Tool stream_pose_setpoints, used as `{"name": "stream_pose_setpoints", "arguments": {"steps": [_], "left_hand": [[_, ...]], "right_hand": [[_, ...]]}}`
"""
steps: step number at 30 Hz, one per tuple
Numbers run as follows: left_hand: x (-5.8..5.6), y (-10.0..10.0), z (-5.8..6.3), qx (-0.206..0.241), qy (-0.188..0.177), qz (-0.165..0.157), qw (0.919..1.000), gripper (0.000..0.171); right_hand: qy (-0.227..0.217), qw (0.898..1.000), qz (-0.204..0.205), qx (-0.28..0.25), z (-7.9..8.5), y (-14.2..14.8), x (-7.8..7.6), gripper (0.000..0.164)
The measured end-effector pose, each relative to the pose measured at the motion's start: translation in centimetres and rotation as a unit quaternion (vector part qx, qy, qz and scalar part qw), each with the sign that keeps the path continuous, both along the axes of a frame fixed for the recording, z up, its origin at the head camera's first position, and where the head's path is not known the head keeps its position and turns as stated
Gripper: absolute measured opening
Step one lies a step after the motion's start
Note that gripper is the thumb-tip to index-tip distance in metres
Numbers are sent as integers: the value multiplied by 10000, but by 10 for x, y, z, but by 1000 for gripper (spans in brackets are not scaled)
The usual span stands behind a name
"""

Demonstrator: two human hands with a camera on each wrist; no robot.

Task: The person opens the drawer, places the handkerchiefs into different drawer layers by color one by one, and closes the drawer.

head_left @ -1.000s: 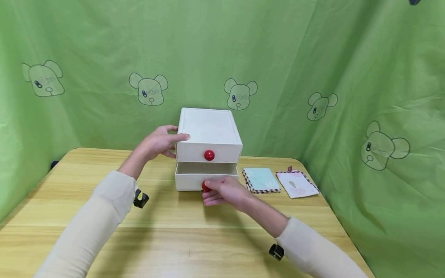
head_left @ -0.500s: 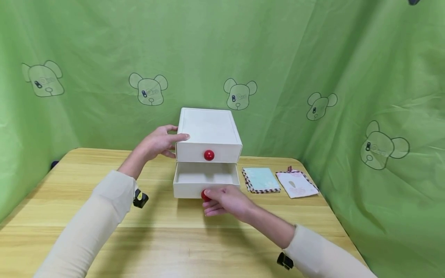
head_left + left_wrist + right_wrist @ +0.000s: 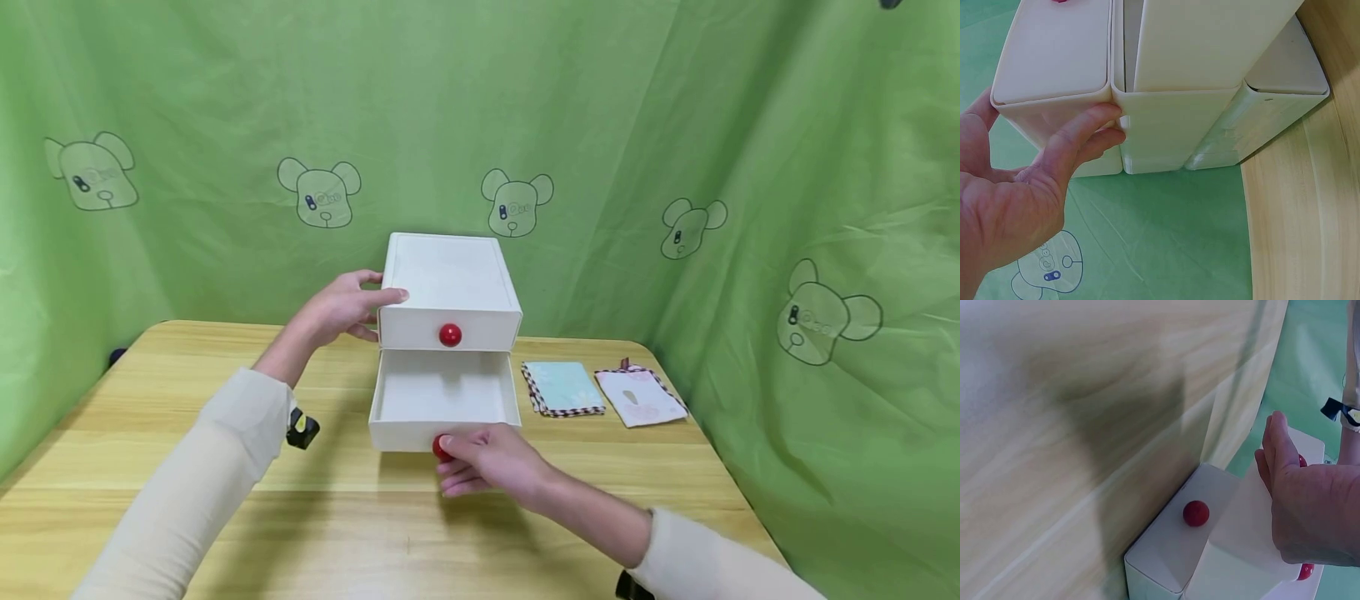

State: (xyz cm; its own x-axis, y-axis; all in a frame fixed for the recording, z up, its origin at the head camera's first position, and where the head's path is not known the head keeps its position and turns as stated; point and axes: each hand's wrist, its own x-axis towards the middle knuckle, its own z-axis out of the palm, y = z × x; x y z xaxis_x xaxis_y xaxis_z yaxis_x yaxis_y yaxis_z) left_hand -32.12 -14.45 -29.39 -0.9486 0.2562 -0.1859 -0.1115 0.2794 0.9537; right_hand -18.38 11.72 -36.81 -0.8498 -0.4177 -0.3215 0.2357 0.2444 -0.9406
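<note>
A white drawer cabinet with red knobs stands on the table. Its middle drawer is pulled well out, and the bare inside shows. My right hand pinches that drawer's red knob between thumb and fingers; in the right wrist view the back of the hand hides most of this knob. My left hand rests against the cabinet's upper left corner, thumb on the top and fingers along the side wall. Below the drawer, a lower drawer front with its own red knob shows in the right wrist view.
Right of the cabinet lie a folded light blue cloth with a checked border and a white and pink cloth. A green curtain with bear-head prints hangs behind and beside the wooden table.
The middle drawer has slid further out towards me with my right hand on its knob, showing more of its inside. My left hand has stayed in place on the cabinet.
</note>
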Motion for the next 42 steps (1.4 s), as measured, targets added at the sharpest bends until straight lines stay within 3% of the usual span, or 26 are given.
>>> {"name": "stream_pose_setpoints", "arguments": {"steps": [15, 31, 37, 42], "left_hand": [[1, 0, 1, -58, -2, -35, 10000, 86], [2, 0, 1, -62, -20, -5, 10000, 88], [2, 0, 1, -80, -33, -15, 10000, 88], [1, 0, 1, -105, -2, -1, 9999, 88]], "right_hand": [[-97, 9999, -28, -4, -3, 3, 14, 35], [-52, 10000, 19, 38, -5, 4, 16, 35], [-30, 9976, 533, 434, 3, 9, 11, 39], [5, 9886, 1207, 900, 13, 20, 5, 38]]}}
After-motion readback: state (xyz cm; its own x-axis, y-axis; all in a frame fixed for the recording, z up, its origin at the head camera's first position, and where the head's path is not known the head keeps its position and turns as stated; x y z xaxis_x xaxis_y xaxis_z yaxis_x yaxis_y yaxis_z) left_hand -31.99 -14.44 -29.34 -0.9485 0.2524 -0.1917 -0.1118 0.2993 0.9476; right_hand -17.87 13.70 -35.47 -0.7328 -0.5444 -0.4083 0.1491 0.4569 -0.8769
